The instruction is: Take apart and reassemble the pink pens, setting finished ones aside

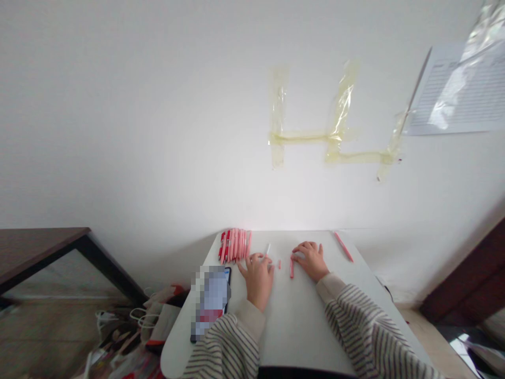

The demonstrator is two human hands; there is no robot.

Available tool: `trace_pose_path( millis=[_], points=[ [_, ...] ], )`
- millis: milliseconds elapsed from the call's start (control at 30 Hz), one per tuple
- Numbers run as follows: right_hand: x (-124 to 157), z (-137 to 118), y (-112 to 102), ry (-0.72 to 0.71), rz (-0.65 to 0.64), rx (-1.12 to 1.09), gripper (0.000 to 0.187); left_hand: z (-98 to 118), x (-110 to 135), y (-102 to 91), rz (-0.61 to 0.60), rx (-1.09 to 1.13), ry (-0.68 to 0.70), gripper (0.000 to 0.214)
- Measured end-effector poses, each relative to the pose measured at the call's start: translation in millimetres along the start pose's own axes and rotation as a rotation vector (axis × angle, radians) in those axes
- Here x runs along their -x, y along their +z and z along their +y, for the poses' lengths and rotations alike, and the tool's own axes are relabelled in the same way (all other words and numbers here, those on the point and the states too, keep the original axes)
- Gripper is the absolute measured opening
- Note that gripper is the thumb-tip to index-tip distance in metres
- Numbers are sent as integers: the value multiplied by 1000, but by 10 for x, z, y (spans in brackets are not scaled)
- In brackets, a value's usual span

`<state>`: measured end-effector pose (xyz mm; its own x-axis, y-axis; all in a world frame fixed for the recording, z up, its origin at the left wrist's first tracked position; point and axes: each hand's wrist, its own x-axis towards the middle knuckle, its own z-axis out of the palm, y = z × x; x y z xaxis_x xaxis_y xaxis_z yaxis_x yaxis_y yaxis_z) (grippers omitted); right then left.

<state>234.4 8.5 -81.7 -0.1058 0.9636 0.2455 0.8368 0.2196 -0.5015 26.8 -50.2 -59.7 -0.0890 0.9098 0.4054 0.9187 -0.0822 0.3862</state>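
My left hand (pixel 258 273) rests on the white table (pixel 300 326), fingers curled round a thin white pen refill (pixel 268 249) that pokes out past the fingertips. A small pink cap (pixel 279 264) lies just right of that hand. My right hand (pixel 311 258) lies with fingers bent over the top of a pink pen barrel (pixel 291 267), touching it. A row of several pink and red pens (pixel 235 245) lies side by side at the table's far left edge, just beyond my left hand.
A single pink pen (pixel 343 246) lies at the far right of the table. A phone (pixel 211 301) sits at the left edge by my left sleeve. Cluttered bags and cables (pixel 134 337) lie on the floor at left; a dark table (pixel 43 252) stands further left. The wall is right behind.
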Motion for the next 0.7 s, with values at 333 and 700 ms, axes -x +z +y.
trace_pose_path(
  millis=[333,700],
  points=[
    [-3,-9,-32,14,-26,-5,22,-19,7,23,20,-35,9,16],
    [20,64,34,-21,65,-23,18,-39,-7,-2,44,-101,-11,25]
  ],
)
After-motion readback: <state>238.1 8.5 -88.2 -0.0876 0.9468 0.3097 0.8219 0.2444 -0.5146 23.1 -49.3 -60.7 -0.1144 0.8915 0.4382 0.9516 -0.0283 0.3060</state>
